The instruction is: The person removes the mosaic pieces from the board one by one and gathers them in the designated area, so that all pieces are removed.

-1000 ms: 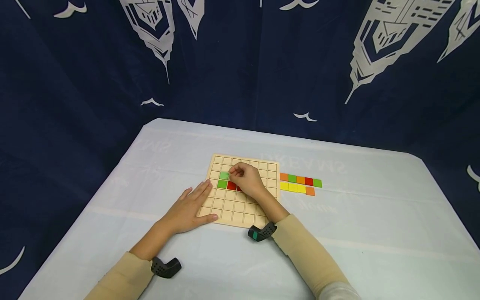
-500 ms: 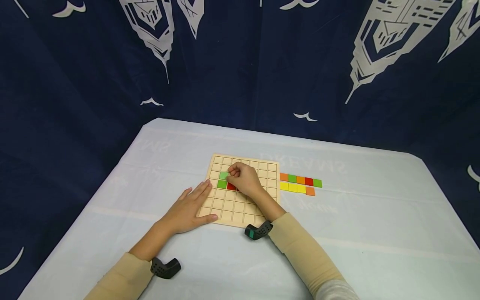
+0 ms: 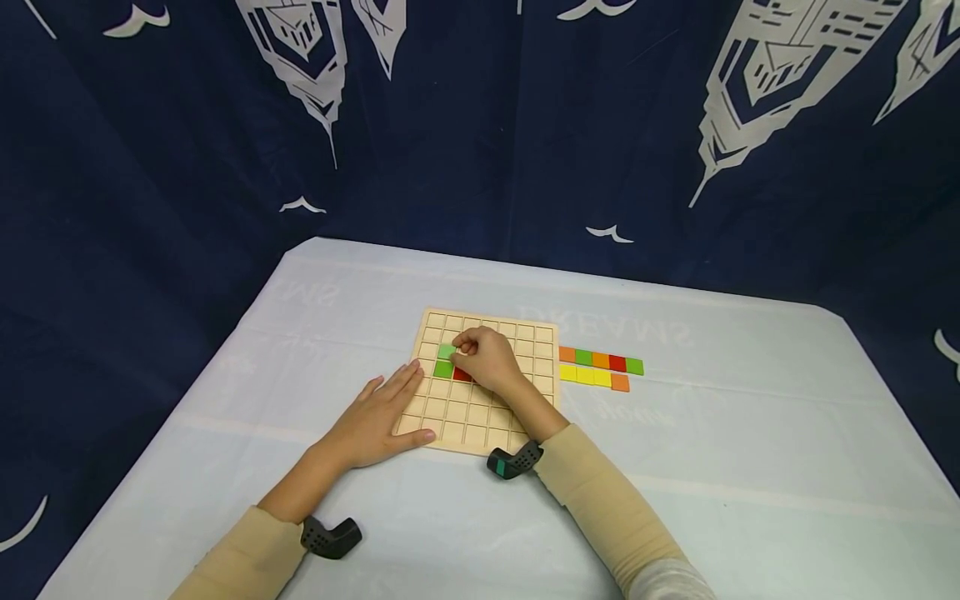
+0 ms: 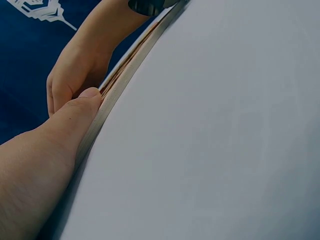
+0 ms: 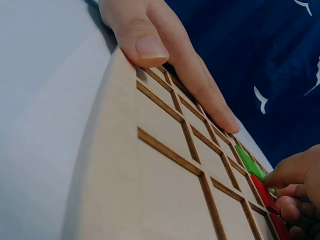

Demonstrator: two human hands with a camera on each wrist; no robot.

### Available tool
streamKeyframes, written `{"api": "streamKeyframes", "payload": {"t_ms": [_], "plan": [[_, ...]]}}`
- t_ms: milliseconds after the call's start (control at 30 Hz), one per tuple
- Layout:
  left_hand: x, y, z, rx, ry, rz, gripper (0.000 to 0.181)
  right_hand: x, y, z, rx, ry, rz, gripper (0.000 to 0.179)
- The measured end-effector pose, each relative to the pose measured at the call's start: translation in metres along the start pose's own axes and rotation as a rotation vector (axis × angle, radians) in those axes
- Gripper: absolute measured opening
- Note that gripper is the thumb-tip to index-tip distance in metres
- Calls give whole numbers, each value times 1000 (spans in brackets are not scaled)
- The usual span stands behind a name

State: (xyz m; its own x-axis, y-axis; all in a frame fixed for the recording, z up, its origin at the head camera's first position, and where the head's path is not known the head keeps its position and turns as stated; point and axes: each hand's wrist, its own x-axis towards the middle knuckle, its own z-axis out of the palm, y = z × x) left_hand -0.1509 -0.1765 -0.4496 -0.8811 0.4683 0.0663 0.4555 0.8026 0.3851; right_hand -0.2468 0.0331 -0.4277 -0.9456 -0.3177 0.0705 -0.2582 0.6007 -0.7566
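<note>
On the table lies a square wooden grid board (image 3: 457, 412). My left hand (image 3: 378, 417) rests spread out on its left edge, with the thumb (image 5: 147, 47) on the near edge. My right hand (image 3: 491, 360) is over the board, its thumb and index finger pinching the right side of a light green square tile (image 3: 446, 352). Directly below that tile sits a darker green tile (image 3: 442, 369), with a red tile (image 3: 461, 375) beside it. In the right wrist view a second red tile (image 5: 279, 226) shows; the right hand hides it in the head view.
Right of the board lie two rows of square tiles. The upper row has orange, green and red tiles (image 3: 617, 363); the lower has yellow tiles (image 3: 586, 375) and an orange one (image 3: 620, 382). A dark blue curtain (image 3: 480, 150) hangs behind the white table (image 3: 712, 450).
My right hand has shifted slightly left, its fingertips coming onto the light green tile's right side and covering more of the red tiles. My left hand stays in place.
</note>
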Motion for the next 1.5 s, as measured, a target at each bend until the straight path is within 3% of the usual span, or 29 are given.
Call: {"api": "streamKeyframes", "payload": {"t_ms": [533, 1133, 1500], "plan": [[0, 0, 1, -5, 5, 5, 94, 0, 2, 1, 90, 17, 12, 12], [0, 0, 1, 1, -3, 9, 94, -1, 7, 4, 219, 89, -51, 4], [0, -1, 2, 1, 5, 11, 94, -2, 11, -5, 304, 64, -17, 4]]}}
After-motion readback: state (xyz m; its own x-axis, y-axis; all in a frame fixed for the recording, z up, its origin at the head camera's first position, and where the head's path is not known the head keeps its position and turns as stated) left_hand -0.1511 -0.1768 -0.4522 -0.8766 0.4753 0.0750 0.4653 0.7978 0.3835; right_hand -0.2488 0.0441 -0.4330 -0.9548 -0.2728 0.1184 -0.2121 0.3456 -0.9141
